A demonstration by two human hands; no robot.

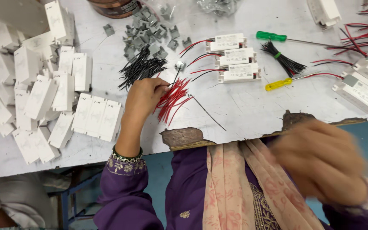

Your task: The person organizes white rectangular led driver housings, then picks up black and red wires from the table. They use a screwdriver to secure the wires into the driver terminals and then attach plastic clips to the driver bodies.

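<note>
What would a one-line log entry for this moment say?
left hand: on red wires | right hand: blurred, off table | black wires: beside

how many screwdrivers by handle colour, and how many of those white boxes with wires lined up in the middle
green-handled screwdriver: 1
yellow-handled screwdriver: 1
white boxes with wires in the middle row: 3
total: 5
The left hand rests at the red wires, away from all of these.

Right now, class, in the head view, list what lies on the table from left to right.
Heap of white cases → black wires → left hand → red wires → three wired white units → bundled black wires → grey-capped units.
</note>
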